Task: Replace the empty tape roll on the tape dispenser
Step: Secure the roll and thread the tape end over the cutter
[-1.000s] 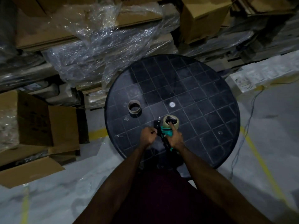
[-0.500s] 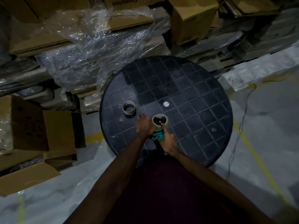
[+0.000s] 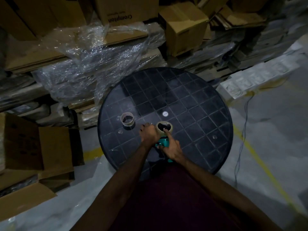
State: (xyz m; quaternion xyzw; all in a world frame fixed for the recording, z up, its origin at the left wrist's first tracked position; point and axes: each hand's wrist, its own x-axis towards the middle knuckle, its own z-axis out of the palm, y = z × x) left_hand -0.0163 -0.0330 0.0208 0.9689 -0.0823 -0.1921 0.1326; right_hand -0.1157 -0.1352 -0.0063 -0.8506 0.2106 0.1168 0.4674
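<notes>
A teal tape dispenser (image 3: 164, 143) lies near the front edge of the round black table (image 3: 191, 100), with a full tan tape roll (image 3: 165, 127) on its hub. My right hand (image 3: 171, 149) grips the dispenser's handle, its forefinger stretched onto the roll's rim. My left hand (image 3: 149, 133) presses against the left side of the roll, fingers curled around it. An empty cardboard tape core (image 3: 127, 120) stands upright on the table to the left, apart from both hands.
Cardboard boxes (image 3: 185, 24) and crumpled clear plastic wrap (image 3: 93, 67) are piled behind the table. An open carton (image 3: 33, 147) sits on the floor at left. A thin cable (image 3: 241, 130) and yellow floor line (image 3: 260, 159) run at right.
My left hand has moved from the dispenser's left side up against the tape roll. The camera has shifted, so the table sits lower and farther right in view.
</notes>
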